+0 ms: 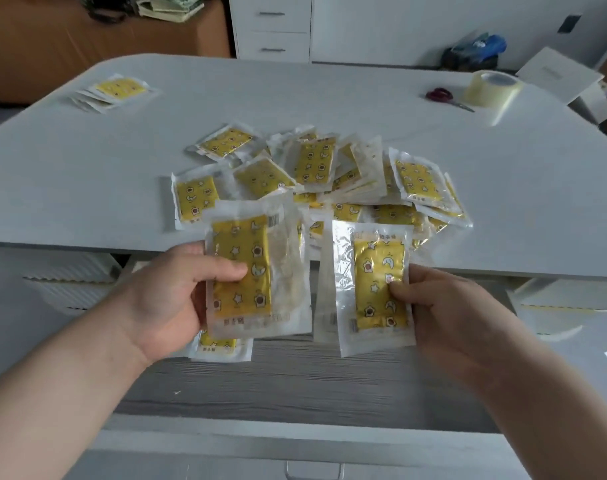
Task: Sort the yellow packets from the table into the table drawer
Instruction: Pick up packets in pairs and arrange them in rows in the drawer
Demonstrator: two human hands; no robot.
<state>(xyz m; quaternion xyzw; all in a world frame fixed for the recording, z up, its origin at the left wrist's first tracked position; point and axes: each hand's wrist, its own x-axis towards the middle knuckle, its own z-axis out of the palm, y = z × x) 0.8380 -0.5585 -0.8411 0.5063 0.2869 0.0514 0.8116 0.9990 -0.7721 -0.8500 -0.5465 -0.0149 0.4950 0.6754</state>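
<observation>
Head view shows both hands above the open drawer [295,382] — the left hand [167,299] pinches a small stack of yellow packets [241,268], the right hand [444,306] grips another packet [378,282], faces up, probably to align them before stowing. The main pile [316,174] lies on the table [87,188].

Left hand [170,289] and right hand [444,306] each grip yellow packets [241,268] over the open drawer [295,382] (more heaped on the table [87,174]).

Open drawer [295,386]: floor bare toward its near wall. Tabletop [70,188]: packet pile [316,178] crowds the middle of the front edge; bare lanes flank it; scissors [444,97] and tape roll [494,88] lie far right.
</observation>
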